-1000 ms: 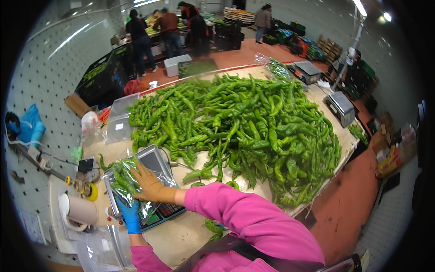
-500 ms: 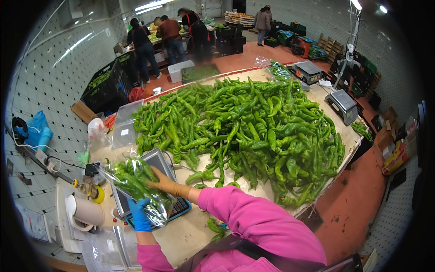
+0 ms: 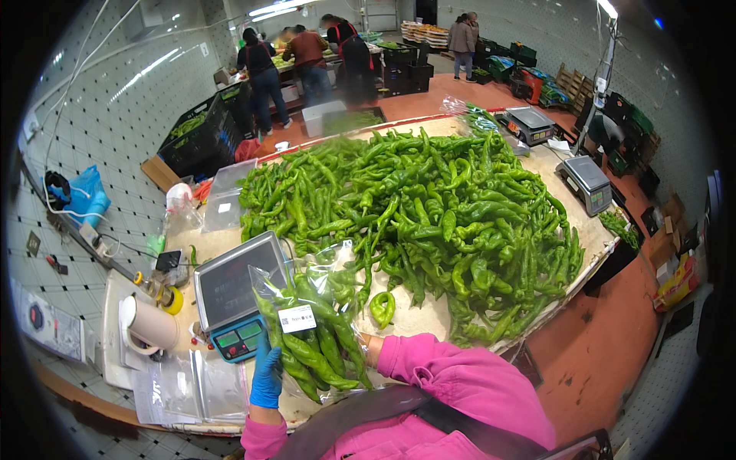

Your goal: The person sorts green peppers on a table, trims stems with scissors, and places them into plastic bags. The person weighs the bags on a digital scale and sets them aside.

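A clear plastic bag of long green peppers [image 3: 326, 353], a white label [image 3: 297, 318] on its front, is held up in front of me, tilted. My left hand [image 3: 266, 377], in a blue glove, is closed on the bag's lower left side. At the bag's right edge my right hand [image 3: 371, 345] reaches in behind it; its fingers are hidden by the peppers and film. Just beyond the bag stands a scale [image 3: 236, 282] with a bare dark plate and a lit display. A big heap of loose green peppers [image 3: 429, 207] covers much of the table.
A single curled pepper [image 3: 382, 308] lies before the heap. To the left are a white mug-shaped holder [image 3: 149, 323], a yellow tape roll [image 3: 170, 299] and flat clear bags [image 3: 207, 387]. Two more scales [image 3: 586, 184] [image 3: 529, 124] stand at the far right. Several people work at the back.
The bag of peppers has come off the scale, toward me and to the right, and its label now faces me. My right hand has gone from its front to behind it.
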`<state>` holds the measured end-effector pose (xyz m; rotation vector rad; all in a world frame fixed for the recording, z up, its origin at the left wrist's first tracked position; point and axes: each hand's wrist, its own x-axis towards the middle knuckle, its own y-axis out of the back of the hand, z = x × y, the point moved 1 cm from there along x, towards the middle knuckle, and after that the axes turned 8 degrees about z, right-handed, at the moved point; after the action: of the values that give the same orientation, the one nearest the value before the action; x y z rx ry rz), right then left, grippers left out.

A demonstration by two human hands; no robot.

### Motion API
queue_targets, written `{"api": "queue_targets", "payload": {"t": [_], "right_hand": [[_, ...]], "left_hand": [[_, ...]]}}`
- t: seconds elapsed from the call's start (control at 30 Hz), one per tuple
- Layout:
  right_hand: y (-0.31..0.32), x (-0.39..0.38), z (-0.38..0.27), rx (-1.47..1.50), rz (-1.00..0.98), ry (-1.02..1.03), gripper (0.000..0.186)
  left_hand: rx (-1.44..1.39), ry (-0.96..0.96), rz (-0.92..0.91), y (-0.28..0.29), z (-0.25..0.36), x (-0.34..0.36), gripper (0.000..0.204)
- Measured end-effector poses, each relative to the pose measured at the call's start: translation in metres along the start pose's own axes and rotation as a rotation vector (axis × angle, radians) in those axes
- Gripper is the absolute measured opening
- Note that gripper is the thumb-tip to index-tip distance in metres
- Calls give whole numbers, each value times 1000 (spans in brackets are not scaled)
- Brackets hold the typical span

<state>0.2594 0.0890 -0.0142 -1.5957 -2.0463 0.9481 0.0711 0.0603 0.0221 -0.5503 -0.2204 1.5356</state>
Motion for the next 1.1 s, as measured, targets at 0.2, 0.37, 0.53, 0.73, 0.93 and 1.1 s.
{"api": "queue_targets", "payload": {"t": [0.2,0.37,0.53,0.73,0.93,1.1], "right_hand": [[1,-17,-26,-628,-104,615,58],[0,-18,-45,-755,-305,470,42],[0,-44,-23,-115,-157,-140,45],[17,-39,4,-78,-248,-112,57],[14,-46,15,-127,-243,-212,55],[10,-49,21,1857,89,-996,54]], "left_hand": [[-317,324,-143,38,-61,-35,70],[-476,256,-262,44,-54,-61,74],[-444,157,-202,36,-40,-86,81],[-323,61,12,32,-36,-109,75],[-354,56,91,36,-45,-126,65],[-396,50,123,40,-49,-138,60]]}}
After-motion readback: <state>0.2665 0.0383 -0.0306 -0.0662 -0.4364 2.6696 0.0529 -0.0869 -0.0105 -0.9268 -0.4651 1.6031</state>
